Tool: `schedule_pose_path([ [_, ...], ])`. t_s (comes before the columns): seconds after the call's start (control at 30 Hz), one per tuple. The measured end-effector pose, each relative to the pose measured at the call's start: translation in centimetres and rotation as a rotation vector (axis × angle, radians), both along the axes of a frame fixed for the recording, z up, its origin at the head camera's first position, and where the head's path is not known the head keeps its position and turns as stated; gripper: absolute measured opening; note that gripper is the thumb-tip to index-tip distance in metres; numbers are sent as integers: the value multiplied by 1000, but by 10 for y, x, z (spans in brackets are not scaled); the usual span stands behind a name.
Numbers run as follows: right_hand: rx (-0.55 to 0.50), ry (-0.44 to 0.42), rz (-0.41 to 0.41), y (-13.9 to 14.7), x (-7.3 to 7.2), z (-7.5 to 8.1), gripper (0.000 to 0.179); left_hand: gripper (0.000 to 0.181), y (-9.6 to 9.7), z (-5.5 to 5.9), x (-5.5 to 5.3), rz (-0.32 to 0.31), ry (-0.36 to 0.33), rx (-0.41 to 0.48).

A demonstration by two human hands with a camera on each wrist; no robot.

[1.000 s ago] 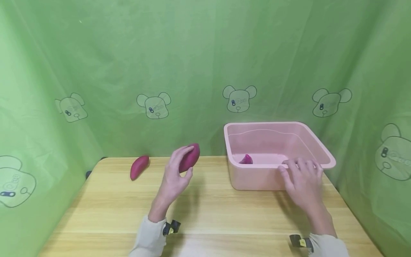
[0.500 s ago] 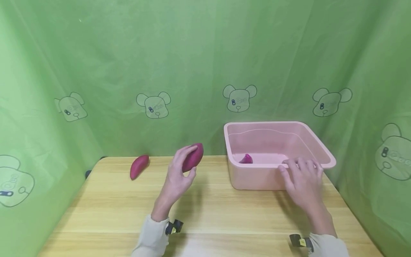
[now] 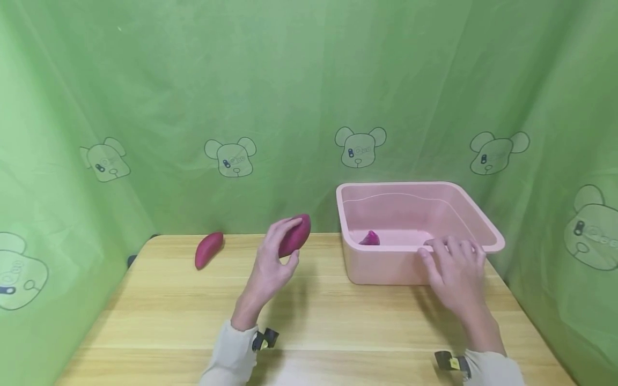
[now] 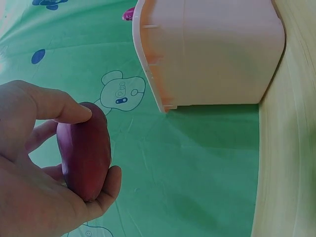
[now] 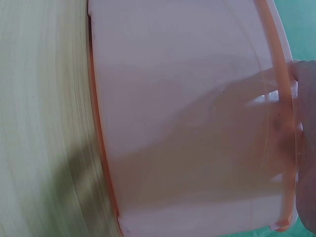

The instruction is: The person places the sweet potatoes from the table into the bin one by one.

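Observation:
My left hand (image 3: 274, 258) grips a reddish-purple sweet potato (image 3: 295, 237) above the table, left of the pink plastic bin (image 3: 386, 267). In the left wrist view, fingers and thumb close round the sweet potato (image 4: 85, 155), which stands nearly upright in that view. A second sweet potato (image 3: 209, 250) lies on the table farther left, near the back edge. My right hand (image 3: 456, 276) holds the bin's front rim, its fingers hooked over and the thumb on the outer side. Inside the bin, a magenta thing with a pointed tip (image 3: 370, 238) shows partly, its lower part hidden by the front wall.
The wooden table (image 3: 309, 321) has its back edge close to a green curtain (image 3: 289, 96) printed with bear heads. Curtains also hang on both sides. The bin stands at the table's back right.
My left hand has moved slightly right, toward the bin, carrying the sweet potato. The right hand stays on the rim, and the other sweet potato has not moved.

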State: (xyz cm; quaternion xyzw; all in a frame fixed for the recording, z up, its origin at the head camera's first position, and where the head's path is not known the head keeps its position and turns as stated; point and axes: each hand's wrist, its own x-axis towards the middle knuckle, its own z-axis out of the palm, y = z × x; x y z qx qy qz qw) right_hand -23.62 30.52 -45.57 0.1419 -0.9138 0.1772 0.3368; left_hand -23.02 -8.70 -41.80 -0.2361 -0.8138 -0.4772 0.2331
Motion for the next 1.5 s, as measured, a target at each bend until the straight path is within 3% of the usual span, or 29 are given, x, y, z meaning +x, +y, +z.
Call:
schedule_pose_path([
  [0.9, -2, 4, -8, 1, -1, -1, 32, 69, 11, 3, -1, -25, 14, -17],
  [1.5, -7, -1, -2, 0, -1, 0, 33, 72, 26, 6, -1, -38, -34, -33],
])
